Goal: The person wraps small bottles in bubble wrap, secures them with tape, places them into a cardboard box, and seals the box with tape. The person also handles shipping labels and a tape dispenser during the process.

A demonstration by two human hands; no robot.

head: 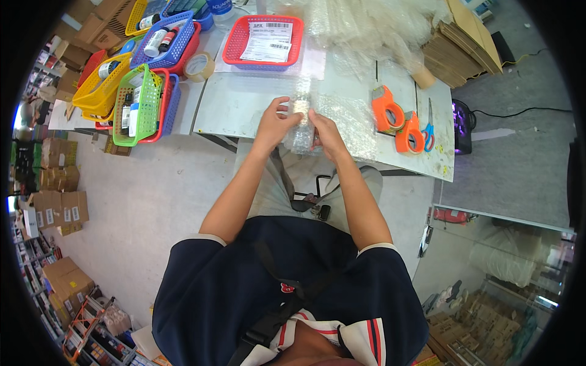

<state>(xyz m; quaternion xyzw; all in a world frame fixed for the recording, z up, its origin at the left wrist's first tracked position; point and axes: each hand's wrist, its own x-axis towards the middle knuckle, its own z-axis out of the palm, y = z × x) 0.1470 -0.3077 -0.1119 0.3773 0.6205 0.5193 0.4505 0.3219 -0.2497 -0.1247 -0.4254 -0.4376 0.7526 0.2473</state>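
At the table's front edge lies a bundle rolled in clear bubble wrap [301, 103], its contents blurred by the layers. My left hand [274, 123] has its thumb pressed on the bundle's left side, with the fingers curled beside it. My right hand [327, 132] grips the bundle's right side, thumb on top and fingertips underneath. Flat to the right spreads a loose sheet of bubble wrap [350, 123], touching the bundle. Beyond my hands a red plastic basket [263, 64] holds printed shipping labels [268, 41] and sits nested on a blue one.
Two orange tape dispensers [388, 110] and blue-handled scissors [429, 135] lie right. A tape roll [199, 67] stands near a green basket [149, 110] and several others holding bottles. Piled bubble wrap [366, 23] and flat cardboard [462, 50] fill the back right.
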